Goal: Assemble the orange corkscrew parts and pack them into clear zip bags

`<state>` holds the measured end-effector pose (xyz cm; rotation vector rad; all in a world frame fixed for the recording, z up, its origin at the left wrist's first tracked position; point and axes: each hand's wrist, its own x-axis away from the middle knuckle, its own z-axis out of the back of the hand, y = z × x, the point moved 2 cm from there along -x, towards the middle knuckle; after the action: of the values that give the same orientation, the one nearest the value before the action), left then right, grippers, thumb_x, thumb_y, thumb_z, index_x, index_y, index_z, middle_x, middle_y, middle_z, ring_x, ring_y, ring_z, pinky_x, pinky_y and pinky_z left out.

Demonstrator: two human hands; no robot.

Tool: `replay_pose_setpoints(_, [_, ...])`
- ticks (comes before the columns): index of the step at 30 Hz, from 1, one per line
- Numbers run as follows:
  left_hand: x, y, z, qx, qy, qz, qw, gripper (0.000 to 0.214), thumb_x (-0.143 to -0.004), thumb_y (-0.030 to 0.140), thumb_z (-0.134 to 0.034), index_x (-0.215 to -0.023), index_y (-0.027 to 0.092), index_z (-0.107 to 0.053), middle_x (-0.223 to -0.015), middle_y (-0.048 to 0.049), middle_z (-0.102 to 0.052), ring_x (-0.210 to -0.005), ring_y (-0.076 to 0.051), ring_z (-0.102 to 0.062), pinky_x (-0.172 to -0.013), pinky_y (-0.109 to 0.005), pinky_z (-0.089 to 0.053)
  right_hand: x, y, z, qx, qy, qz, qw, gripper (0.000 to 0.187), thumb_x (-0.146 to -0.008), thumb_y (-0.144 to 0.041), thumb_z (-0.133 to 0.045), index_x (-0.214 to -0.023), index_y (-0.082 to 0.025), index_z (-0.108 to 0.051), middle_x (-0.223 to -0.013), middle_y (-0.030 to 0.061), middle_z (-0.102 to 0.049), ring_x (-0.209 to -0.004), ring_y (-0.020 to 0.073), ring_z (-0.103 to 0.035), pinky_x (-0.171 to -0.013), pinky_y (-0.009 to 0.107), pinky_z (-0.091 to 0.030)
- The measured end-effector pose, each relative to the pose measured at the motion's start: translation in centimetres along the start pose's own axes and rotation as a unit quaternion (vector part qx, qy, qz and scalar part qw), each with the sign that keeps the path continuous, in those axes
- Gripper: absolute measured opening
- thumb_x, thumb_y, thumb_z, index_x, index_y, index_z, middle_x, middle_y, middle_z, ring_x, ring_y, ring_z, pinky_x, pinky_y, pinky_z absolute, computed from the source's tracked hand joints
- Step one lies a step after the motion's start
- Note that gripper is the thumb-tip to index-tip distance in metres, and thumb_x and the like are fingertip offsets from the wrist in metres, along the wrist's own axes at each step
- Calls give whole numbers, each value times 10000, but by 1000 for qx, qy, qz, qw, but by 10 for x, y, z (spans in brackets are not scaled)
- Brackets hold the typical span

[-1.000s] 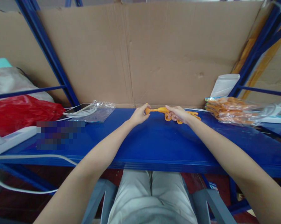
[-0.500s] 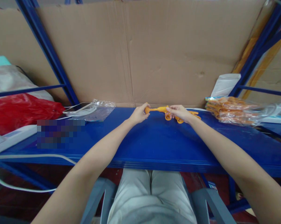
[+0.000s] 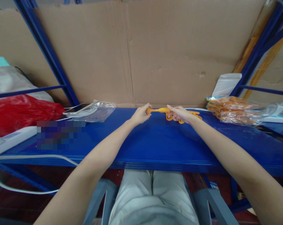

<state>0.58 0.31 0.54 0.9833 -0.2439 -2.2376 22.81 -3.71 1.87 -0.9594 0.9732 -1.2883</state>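
Two-handed hold on an orange plastic part [image 3: 162, 110] with a ribbed neck [image 3: 155, 110], at the far side of the blue metal shelf [image 3: 153, 143]. The left hand [image 3: 139, 115] pinches its rounded end [image 3: 148, 111]; the right hand [image 3: 180, 114] is closed on its thicker body [image 3: 164, 110]. Good handling probably calls for keeping both grips in line and sparing the slender neck any bending. The neck spans the gap between the hands; orange rings [image 3: 169, 119] show beneath the right hand, their attachment unclear

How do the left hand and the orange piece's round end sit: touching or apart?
Touching: the head view shows the left hand curled around the round end, with no gap.
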Motion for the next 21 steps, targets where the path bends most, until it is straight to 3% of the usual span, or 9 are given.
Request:
replay_pose_setpoints(4, [0, 1, 0, -1, 2, 7, 1000, 290, -724, 81, -591, -973, 186, -485, -599, 76, -571, -502, -96, -579, -571, -204, -438, 4, -4, 3, -24, -8, 20, 999, 154, -888, -295, -613, -900, -141, -615, -745, 58, -686, -442, 64, -521, -392, 176, -417])
replay_pose_setpoints(7, [0, 1, 0, 4, 4, 7, 1000, 288, -726, 77, -583, -969, 192, -480, -584, 85, -554, -495, -95, -577, -554, -196, -430, 5, -4, 5, -33, -15, 38, 999, 160, -845, -181, -657, -994, -150, -608, -746, 33, -681, -487, 72, -557, -434, 174, -465])
replay_pose_setpoints(12, [1, 2, 0, -1, -4, 13, 1000, 288, -722, 79, -589, -961, 196, -478, -566, 93, -541, -486, -95, -572, -542, -191, -420, 4, -4, 6, -9, -22, 55, 998, 54, -853, -193, -650, -849, -141, -637, -653, 18, -661, -461, 56, -531, -430, 153, -443])
replay_pose_setpoints(21, [2, 6, 1, 1, -3, 8, 1000, 286, -737, 93, -587, -982, 189, -476, -590, 82, -563, -485, -89, -573, -555, -191, -429, 3, -5, 5, 0, -10, 53, 999, 366, -883, -381, -612, -617, -130, -596, -560, 32, -615, -422, 47, -476, -404, 164, -371])
